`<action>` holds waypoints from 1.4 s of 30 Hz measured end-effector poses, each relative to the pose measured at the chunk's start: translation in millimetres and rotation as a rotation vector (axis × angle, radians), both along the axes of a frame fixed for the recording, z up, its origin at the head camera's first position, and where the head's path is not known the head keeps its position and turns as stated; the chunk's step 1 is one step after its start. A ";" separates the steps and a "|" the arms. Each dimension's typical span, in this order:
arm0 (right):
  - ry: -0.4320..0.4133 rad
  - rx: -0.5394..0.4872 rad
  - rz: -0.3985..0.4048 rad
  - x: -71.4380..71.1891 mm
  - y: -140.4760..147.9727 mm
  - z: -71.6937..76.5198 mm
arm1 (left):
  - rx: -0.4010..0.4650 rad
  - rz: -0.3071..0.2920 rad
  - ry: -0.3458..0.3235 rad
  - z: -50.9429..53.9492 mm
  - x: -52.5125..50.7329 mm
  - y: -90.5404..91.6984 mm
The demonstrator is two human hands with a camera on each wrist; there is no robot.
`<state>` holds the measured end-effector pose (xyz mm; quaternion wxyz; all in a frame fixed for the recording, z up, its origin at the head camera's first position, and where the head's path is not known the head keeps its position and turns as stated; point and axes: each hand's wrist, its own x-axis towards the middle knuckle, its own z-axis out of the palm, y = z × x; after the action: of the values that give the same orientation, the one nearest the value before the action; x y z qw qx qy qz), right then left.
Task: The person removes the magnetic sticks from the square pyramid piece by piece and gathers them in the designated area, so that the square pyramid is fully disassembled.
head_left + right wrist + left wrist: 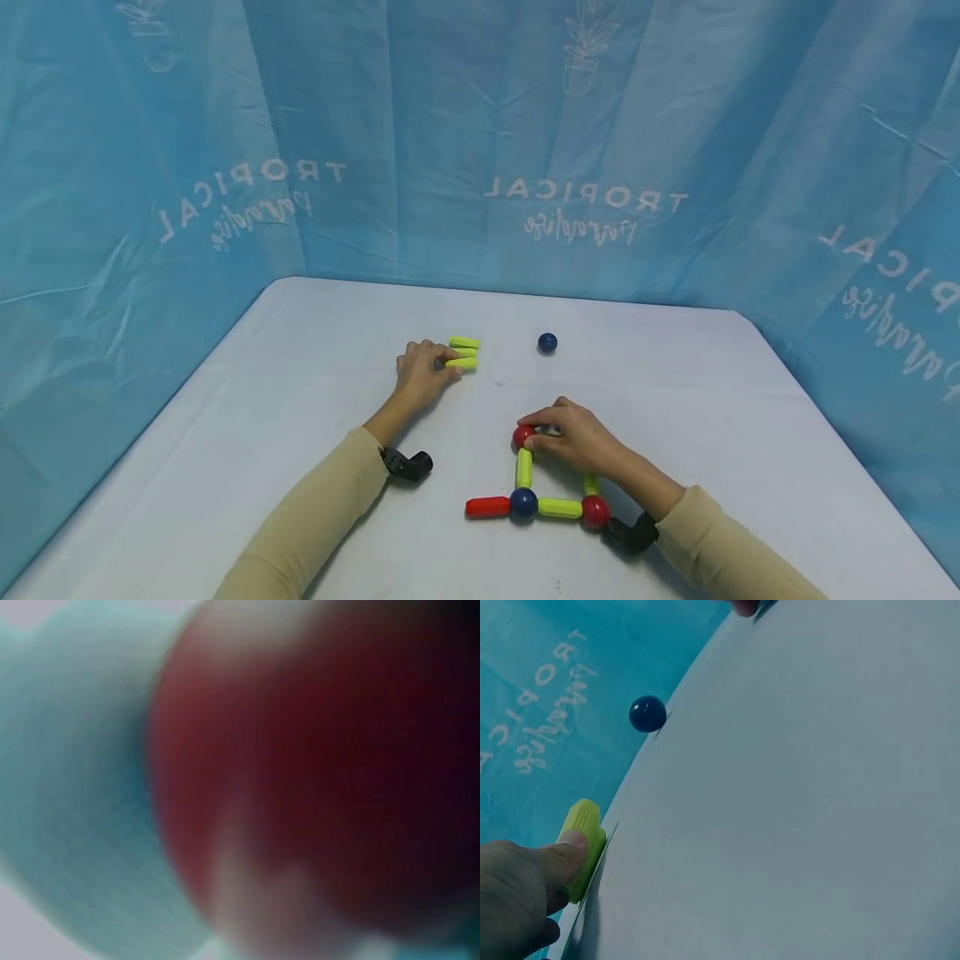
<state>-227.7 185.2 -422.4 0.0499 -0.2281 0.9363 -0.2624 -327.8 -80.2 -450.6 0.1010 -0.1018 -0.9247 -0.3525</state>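
In the head view the left hand (423,372) pinches the nearest of several yellow-green sticks (462,363) lying side by side; the left wrist view shows its thumb on the stick (586,817). The right hand (581,433) grips a red ball (522,437) between thumb and fingers. That ball joins a yellow-green stick (523,468) leading to a blue ball (523,504). From the blue ball run a red stick (487,507) to the left and a yellow-green stick (560,508) to another red ball (596,512). The right hand partly hides the far side of this frame.
A loose blue ball (547,343) lies right of the sticks, beyond the right hand. The white table (360,317) ends at a blue printed curtain (450,125). A black wrist camera (632,533) is close to the nearer red ball; a large blurred red surface (322,765) fills the right wrist view.
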 end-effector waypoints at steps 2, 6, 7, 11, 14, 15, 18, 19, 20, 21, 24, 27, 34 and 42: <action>0.000 0.001 0.001 0.1 -0.2 -0.3 | -0.022 0.011 -0.001 -0.6 -4.5 1.1; -0.002 0.005 -0.001 0.0 -0.2 -0.8 | -0.074 0.036 -0.009 -0.3 -11.9 3.7; -0.003 0.005 -0.002 -0.1 -0.1 -0.9 | -0.081 0.041 -0.014 0.0 -13.4 4.5; -0.010 0.000 -0.006 -0.3 -0.3 -1.1 | -0.098 0.062 -0.031 1.7 -18.5 8.1; -0.011 -0.004 -0.007 -0.7 -0.9 -1.0 | -0.100 0.076 -0.041 3.1 -22.7 10.4; -0.009 -0.005 -0.008 -0.8 -1.1 -0.9 | -0.099 0.081 -0.043 3.6 -23.8 11.1; -0.005 -0.007 -0.011 -1.3 -1.6 -1.3 | -0.097 0.095 -0.045 4.1 -27.6 12.8; -0.005 -0.006 -0.013 -1.4 -1.8 -1.3 | -0.095 0.098 -0.044 4.1 -28.4 13.2; -0.006 -0.005 -0.014 -1.5 -2.0 -1.4 | -0.092 0.102 -0.045 4.0 -29.2 13.6; -0.008 -0.003 -0.015 -1.6 -2.0 -1.5 | -0.090 0.104 -0.048 3.8 -29.7 13.8; 0.002 0.013 -0.016 -1.2 -1.6 -0.4 | -0.081 0.111 -0.054 3.1 -30.1 14.3; 0.045 0.031 -0.030 2.4 0.4 3.6 | -0.075 0.108 -0.058 2.4 -29.7 14.5; 0.209 0.019 -0.096 35.3 4.9 17.5 | -0.075 0.102 -0.046 0.6 -29.7 14.2; 0.303 0.026 -0.024 77.6 -4.2 6.9 | -0.067 0.093 -0.053 0.2 -30.7 12.1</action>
<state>-150.1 181.0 -415.5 -0.0920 -0.2532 0.9391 -0.2133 -358.5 -68.1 -450.4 0.0894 -0.0527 -0.9421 -0.3189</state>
